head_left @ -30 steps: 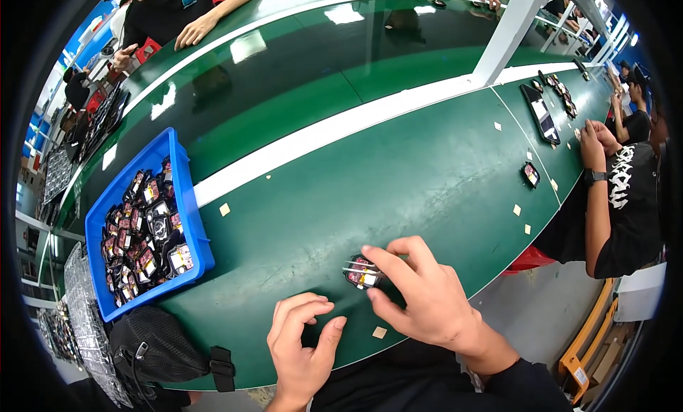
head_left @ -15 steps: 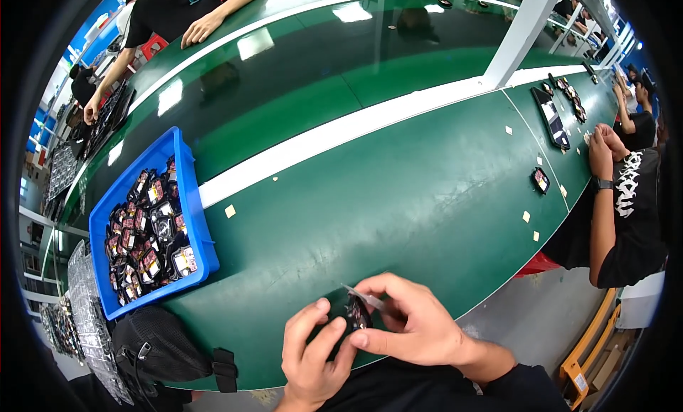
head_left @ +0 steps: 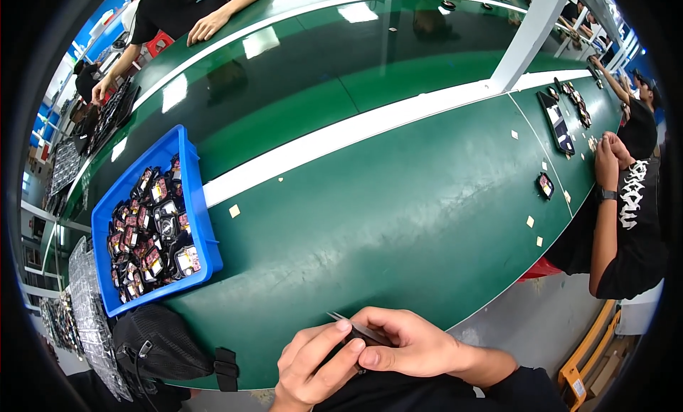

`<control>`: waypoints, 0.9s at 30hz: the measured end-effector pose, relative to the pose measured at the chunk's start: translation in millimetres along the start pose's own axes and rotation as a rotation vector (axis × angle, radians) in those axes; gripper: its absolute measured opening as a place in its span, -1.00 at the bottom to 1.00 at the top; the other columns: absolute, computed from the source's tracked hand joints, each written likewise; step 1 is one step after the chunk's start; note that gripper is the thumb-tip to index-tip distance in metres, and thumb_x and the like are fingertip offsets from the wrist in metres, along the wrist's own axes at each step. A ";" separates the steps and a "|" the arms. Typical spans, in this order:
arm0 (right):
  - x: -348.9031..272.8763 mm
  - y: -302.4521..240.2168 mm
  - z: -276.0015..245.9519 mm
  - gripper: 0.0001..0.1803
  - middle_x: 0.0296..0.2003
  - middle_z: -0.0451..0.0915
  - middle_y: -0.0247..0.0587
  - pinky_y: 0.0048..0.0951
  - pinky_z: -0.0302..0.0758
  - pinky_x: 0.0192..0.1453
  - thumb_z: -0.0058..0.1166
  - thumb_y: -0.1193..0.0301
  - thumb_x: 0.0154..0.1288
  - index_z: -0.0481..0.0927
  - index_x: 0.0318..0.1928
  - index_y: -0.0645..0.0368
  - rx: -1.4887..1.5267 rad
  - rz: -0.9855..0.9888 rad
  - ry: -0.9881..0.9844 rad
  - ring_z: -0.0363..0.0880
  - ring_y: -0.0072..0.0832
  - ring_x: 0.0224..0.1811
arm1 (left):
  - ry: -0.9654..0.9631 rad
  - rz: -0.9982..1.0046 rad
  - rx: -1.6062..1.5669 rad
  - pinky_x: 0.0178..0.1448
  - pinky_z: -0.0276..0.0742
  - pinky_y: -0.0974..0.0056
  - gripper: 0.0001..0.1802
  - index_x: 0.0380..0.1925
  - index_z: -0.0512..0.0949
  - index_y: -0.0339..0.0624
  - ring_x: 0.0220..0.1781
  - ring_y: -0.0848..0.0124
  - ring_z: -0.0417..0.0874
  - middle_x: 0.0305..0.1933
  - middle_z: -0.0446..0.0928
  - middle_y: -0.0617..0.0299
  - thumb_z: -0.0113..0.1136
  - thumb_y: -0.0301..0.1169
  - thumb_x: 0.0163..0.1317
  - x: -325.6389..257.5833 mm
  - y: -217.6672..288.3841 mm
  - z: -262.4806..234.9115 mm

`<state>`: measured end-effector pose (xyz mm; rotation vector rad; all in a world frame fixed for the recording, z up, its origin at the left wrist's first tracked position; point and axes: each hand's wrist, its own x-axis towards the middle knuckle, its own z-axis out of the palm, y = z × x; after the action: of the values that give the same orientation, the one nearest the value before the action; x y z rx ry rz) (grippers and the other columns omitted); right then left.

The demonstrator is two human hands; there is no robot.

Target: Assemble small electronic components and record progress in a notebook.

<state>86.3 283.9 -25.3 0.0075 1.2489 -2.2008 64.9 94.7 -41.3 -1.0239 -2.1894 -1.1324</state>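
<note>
Close to the table's near edge my two hands meet. My left hand (head_left: 311,359) is closed around a small black part, mostly hidden by the fingers. Metal tweezers (head_left: 369,333) lie in my right hand (head_left: 420,343), their pointed tips showing past the fingers toward the upper left. The right thumb presses near the black part, beside the left fingertips. To the left stands a blue bin (head_left: 211,259) heaped with small black electronic units (head_left: 153,263) with red and yellow inner parts.
A black bag (head_left: 160,344) sits at the near left edge, by bubble wrap (head_left: 89,291). Small cream squares (head_left: 235,211) dot the green table (head_left: 341,234). At right a co-worker's hands (head_left: 612,156) are near a black tray (head_left: 556,124) and one loose unit (head_left: 545,186). A white post (head_left: 530,39) rises behind.
My hands have drawn closer together and slightly lower, covering more of the black part. The tweezers' tips now point farther left. The view has shifted slightly.
</note>
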 end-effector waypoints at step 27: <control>12.5 7.8 -16.3 -0.62 -0.35 0.65 -0.34 -0.51 0.42 -0.52 0.52 0.49 -0.03 0.77 -0.11 0.16 -1.398 -1.013 0.522 0.50 -0.53 -0.53 | 0.302 -0.935 -0.993 -0.29 0.77 0.28 -0.11 0.06 0.47 -0.30 -0.09 0.17 0.76 0.12 0.46 -0.06 0.62 0.11 -0.09 -14.6 2.8 10.4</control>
<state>75.5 287.6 -44.1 -0.7767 3.3567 -1.3958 75.4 98.5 -55.6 0.0257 -1.7944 -2.7183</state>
